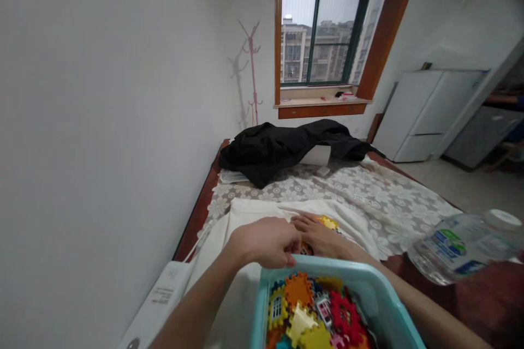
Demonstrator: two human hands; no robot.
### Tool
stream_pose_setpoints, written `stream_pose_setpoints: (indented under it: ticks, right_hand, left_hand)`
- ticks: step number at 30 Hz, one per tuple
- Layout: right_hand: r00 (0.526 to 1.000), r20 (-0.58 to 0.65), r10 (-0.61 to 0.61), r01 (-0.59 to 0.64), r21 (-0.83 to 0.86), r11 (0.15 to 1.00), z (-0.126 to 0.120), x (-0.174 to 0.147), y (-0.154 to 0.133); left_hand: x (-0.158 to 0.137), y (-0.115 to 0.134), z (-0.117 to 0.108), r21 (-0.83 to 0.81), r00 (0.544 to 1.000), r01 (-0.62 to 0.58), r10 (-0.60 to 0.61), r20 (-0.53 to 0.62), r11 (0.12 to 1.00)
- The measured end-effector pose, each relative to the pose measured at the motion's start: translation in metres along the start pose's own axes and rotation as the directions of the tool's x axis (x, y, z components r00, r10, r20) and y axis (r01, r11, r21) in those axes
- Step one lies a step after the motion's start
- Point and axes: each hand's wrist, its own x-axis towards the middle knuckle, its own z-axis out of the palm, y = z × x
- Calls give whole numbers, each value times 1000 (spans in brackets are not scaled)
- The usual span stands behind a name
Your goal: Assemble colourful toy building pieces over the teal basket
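My left hand [264, 241] is closed at the far rim of a light blue plastic bin [323, 265], its fingertips curled over the edge. The bin holds many toothed plastic building pieces: an orange piece [298, 288], a yellow window piece [277, 308] and a red piece [346, 313] lie on top. Beyond the bin, my right hand [321, 235] lies with fingers stretched out on a white cloth [254, 210]. Beside and partly under it are a yellow toothed piece [328, 222] and an orange piece [306, 249].
A large clear plastic bottle [458, 248] lies tilted at the right. A lace tablecloth [286, 185] covers the table, with black fabric [282, 147] and a white box [317, 155] at its far end. A white device [158, 302] stands at the left, near the wall.
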Motion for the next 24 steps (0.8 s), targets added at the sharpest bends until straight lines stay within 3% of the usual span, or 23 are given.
stream_pose_setpoints:
  ticks: [8, 13, 18, 24]
  right_hand:
    - [997, 17, 72, -71, -37, 997, 23, -14, 12]
    - [999, -46, 19, -21, -28, 999, 20, -13, 5]
    - [994, -100, 49, -46, 34, 998, 20, -18, 3]
    - [992, -50, 113, -106, 122, 987, 24, -18, 9]
  left_hand:
    - [-3, 1, -3, 10, 998, 56, -56, -19, 998]
    - [6, 3, -3, 12, 1000, 11, -10, -27, 1000]
    - [37, 6, 8, -155, 989, -146, 149, 10, 977]
    - [72, -2, 32, -482, 941, -263, 333, 63, 835]
